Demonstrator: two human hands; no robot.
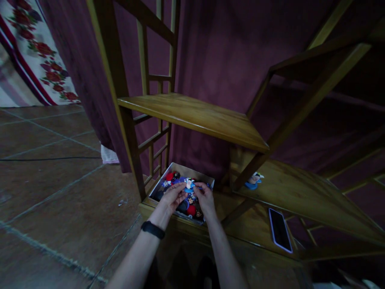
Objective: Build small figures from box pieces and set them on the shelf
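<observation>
An open cardboard box of small toy figures sits on the bottom board of a wooden shelf unit. Both my hands reach into it. My left hand, with a black band on its wrist, and my right hand pinch a small white and blue figure between their fingertips, just above the other toys. Red, blue and dark pieces fill the box around it.
A wooden shelf board hangs above the box. On the right-hand shelf stands a small figure on a blue base. A phone lies face up on the lower board. Dark red curtain behind, tiled floor to the left.
</observation>
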